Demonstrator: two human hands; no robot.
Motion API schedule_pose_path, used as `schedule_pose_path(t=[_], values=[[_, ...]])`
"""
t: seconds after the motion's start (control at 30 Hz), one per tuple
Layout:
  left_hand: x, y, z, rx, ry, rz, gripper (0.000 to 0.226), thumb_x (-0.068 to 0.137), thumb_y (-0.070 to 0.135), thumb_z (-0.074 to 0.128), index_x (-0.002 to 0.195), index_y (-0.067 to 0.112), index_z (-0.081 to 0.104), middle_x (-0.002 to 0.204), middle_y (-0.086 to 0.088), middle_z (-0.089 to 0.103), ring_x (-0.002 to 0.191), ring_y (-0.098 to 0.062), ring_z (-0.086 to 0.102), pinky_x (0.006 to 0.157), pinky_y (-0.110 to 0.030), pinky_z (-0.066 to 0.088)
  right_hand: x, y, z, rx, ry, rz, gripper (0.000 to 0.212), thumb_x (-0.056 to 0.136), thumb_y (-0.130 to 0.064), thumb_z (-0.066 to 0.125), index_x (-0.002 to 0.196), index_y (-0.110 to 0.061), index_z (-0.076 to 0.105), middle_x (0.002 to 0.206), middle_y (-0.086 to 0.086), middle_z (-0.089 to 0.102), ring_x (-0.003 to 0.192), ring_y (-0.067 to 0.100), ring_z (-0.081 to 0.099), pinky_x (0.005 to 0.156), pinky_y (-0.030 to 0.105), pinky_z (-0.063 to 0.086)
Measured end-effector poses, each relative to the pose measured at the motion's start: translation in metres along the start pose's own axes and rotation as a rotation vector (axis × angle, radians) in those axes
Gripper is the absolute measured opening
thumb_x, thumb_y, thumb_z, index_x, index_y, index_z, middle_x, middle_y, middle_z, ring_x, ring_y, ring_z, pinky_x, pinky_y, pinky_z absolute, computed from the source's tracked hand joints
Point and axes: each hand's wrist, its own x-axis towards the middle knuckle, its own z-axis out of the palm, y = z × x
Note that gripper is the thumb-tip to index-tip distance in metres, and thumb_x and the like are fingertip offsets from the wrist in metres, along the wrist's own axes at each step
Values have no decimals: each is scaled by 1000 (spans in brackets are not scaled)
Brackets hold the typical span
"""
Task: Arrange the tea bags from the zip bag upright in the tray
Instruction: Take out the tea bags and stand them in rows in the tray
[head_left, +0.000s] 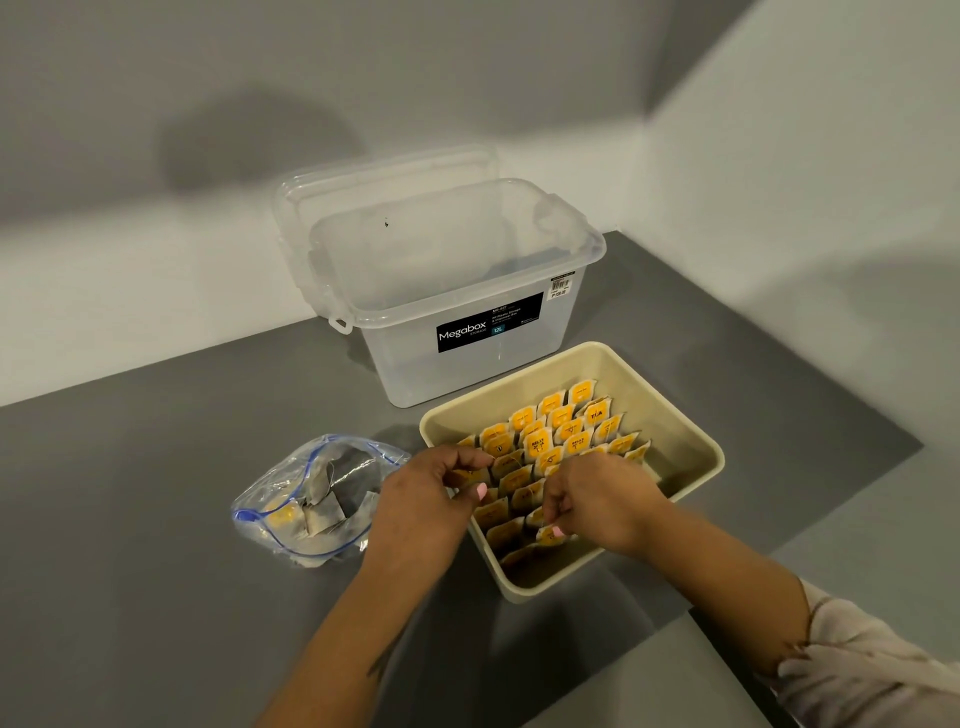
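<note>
Nearest the camera: two bare forearms reaching forward over a dark grey matte tabletop (156, 519), with a pale bunched-up sleeve (872, 670) at the right elbow.

Left hand (431, 493) at the near-left rim of a cream plastic tray (691, 436), fingers curled, thumb with pink polish pressed toward the fingertips as if pinching something small; cannot tell exactly what. Right hand (597, 499) inside the tray, fingers curled downward, pinching a yellow-tagged tea bag (550, 535) near the front rows.

Tray rectangular with rounded corners and sloped walls, set at an angle, right of centre. Filled with tea bags (550, 436) standing upright in tidy diagonal rows, each with a yellow-orange paper tag and dark print. Readable on two tags: "RELAX" and "T/A"; the rest too small to make out.

Left of the tray, touching the left wrist: a crumpled clear zip bag (306, 499) with a blue seal, lying open, a few greyish tea bags and one yellow tag inside.

Behind the tray: a translucent plastic storage box (457, 291), lid (384, 182) leaning upright behind it, hinged clip on the left side. Black label reading "Megabox STORAGE", a teal "12L" mark, and smaller white text beginning "PP Plastic Storage". White price sticker near the top right corner, figures too small to be sure of.

Plain grey walls meeting in a corner behind.
</note>
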Motion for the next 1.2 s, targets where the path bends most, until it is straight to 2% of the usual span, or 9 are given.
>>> schedule_pose_path(t=[0.13, 0.3, 0.43, 0.6, 0.8, 0.87, 0.97, 1.1, 1.2], values=[[3, 1, -1, 3, 13, 1, 29, 84, 22, 66, 88, 47, 53, 97, 17, 59, 95, -2, 55, 81, -13, 39, 1, 2, -4, 31, -11, 34, 12, 79, -24, 71, 89, -31, 69, 91, -12, 64, 90, 8, 59, 78, 29, 53], [7, -3, -10, 23, 44, 21, 21, 86, 20, 64, 100, 35, 63, 94, 18, 59, 88, 3, 54, 76, -7, 35, 0, 7, -19, -1, 46, 67, 14, 78, -27, 74, 88, -33, 65, 88, -13, 62, 89, 9, 59, 79, 28, 52], [11, -11, -29, 55, 92, 22, 24, 87, 17, 61, 90, 40, 58, 90, 19, 60, 80, 7, 53, 67, -3, 33, 0, 5, -36, 37, 114, 94, 16, 77, -30, 75, 82, -36, 61, 79, -16, 60, 83, 6, 58, 77, 27, 52], [21, -31, -65, 67, 209, -72, 33, 86, 3, 57, 69, 32, 59, 102, 11, 66, 81, -5, 58, 75, -18, 41, 5, -26, -51, 119, 218, 40, 13, 78, -31, 74, 89, -34, 66, 82, -13, 65, 79, 5, 59, 76, 28, 51], [23, -71, -116, 193, 297, -114, 28, 80, -5, 59, 67, 21, 56, 116, -2, 65, 108, -19, 59, 83, -17, 36, 21, -98, -50, 183, 319, -127, 13, 79, -34, 72, 91, -28, 70, 82, -11, 66, 78, 6, 59, 73, 24, 50], [24, -89, -124, 186, 281, -187, 17, 81, 3, 63, 89, 18, 59, 115, -4, 64, 106, -22, 59, 81, -21, 38, 30, -123, -42, 213, 297, -173, 13, 80, -33, 71, 92, -27, 69, 84, -10, 68, 79, 7, 61, 74, 26, 52], [23, -111, -125, 158, 181, -277, 38, 79, 15, 68, 114, 16, 55, 118, -2, 61, 109, -22, 56, 86, -28, 41, 45, -152, -26, 217, 239, -233, 13, 85, -28, 66, 97, -25, 70, 92, -4, 72, 84, 10, 64, 79, 27, 53], [22, -130, -125, 191, 44, -316, 52, 73, 28, 73, 120, 17, 54, 117, -1, 61, 106, -22, 58, 88, -30, 44, 72, -186, 6, 88, 119, -184, 22, 92, -23, 54, 107, -28, 70, 107, 1, 69, 97, 20, 63, 88, 31, 49], [22, -135, -124, 186, 47, -288, 42, 74, 27, 71, 113, 20, 58, 99, 2, 64, 91, -18, 62, 81, -28, 48, 101, -211, 17, 17, -188, 84, 33, 94, -28, 51, 126, -19, 55, 129, 8, 55, 121, 28, 51, 102, 36, 40]])
